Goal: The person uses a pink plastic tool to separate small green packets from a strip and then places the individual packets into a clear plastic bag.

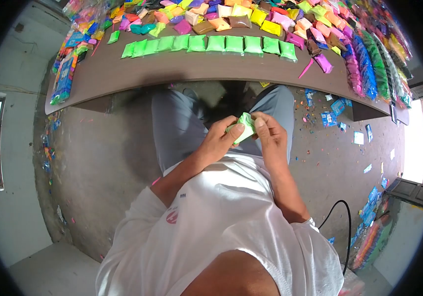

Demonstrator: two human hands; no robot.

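Above my lap, both hands hold one light green packet of modelling clay [245,129]. My left hand [221,134] grips its left side, thumb on the front face. The fingers of my right hand [269,132] pinch its upper right side. The packet looks crumpled at the top; whether its wrapper is open I cannot make out. Beyond my hands, a row of similar green packets [215,44] lies side by side on the brown table [181,66]. Behind that row spreads a heap of packets in many colours [241,21].
Bundles of long, filled plastic sleeves [364,61] lie at the table's right end. On the left end sits a stack of multicoloured packs [63,79]. A pink stick [306,68] lies near the front edge. Blue wrappers [329,118] and scraps litter the floor; a black cable [348,222] curves at right.
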